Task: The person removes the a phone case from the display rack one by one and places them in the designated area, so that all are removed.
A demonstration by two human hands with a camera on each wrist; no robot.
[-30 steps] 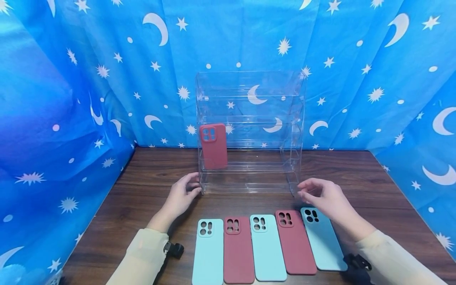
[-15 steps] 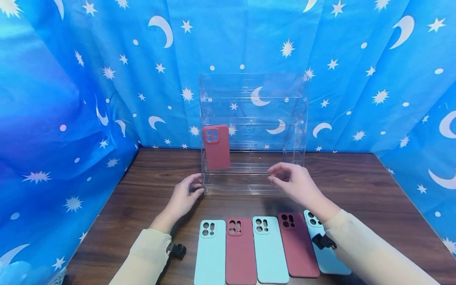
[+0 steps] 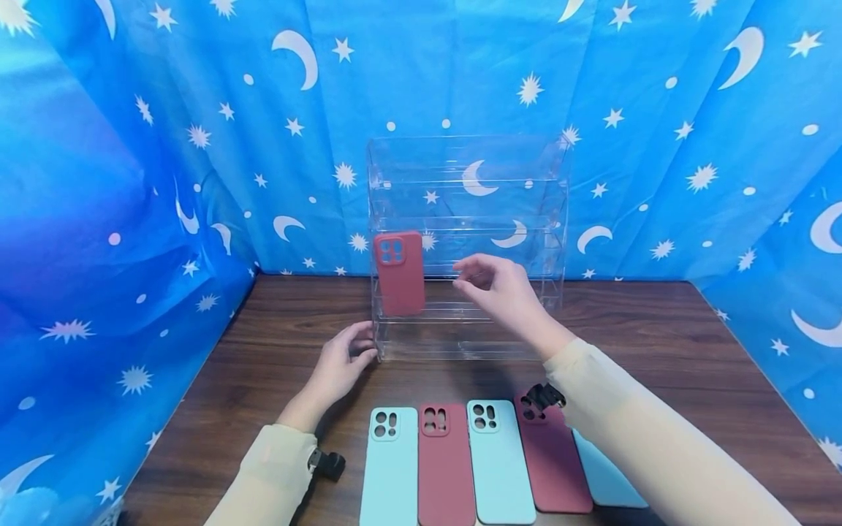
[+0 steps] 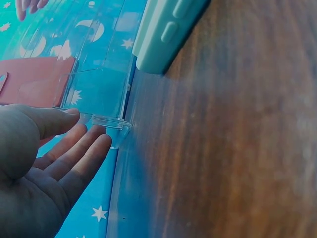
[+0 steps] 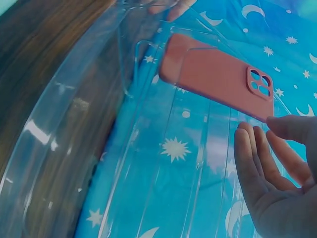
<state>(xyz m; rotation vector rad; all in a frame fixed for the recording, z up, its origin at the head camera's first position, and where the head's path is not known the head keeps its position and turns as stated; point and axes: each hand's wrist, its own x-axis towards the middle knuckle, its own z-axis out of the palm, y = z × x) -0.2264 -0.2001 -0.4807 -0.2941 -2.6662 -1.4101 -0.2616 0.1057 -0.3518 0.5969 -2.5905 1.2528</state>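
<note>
A clear acrylic display rack (image 3: 520,136) with stepped shelves stands on the table, and a red phone case (image 3: 403,281) leans upright at its left side. My left hand (image 3: 340,365) is at the rack's lower left corner, fingertips right at the edge, fingers fairly straight in the left wrist view. My right hand (image 3: 501,288) hovers in front of the middle shelves, holding nothing. In the right wrist view its thumb and fingers are spread apart, close to the camera-hole end of the red phone case (image 5: 218,77).
In front of the rack several phone cases lie in a row, alternating mint green (image 3: 389,475) and red (image 3: 446,471). My right sleeve (image 3: 631,409) covers part of the rightmost ones. A blue curtain (image 3: 421,66) with moons and stars hangs behind the wooden table (image 3: 263,321).
My right hand has moved from the rack's lower right corner left and up, toward the standing red phone case. My left hand stays at the lower left corner. The head view shifted slightly.
</note>
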